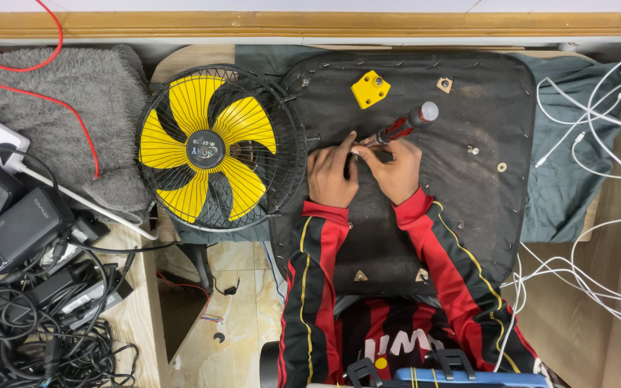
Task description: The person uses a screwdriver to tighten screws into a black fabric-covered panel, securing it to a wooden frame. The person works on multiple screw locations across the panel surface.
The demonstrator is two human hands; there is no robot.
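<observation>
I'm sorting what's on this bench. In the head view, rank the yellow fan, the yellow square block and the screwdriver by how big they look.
1. Yellow fan, by far the largest.
2. Screwdriver, partly hidden by the right hand.
3. Yellow square block, the smallest.

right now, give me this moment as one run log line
left hand: fingertips at screwdriver tip | right hand: holds red-black screwdriver | surface: black pad | nearby: yellow fan, yellow block
</observation>
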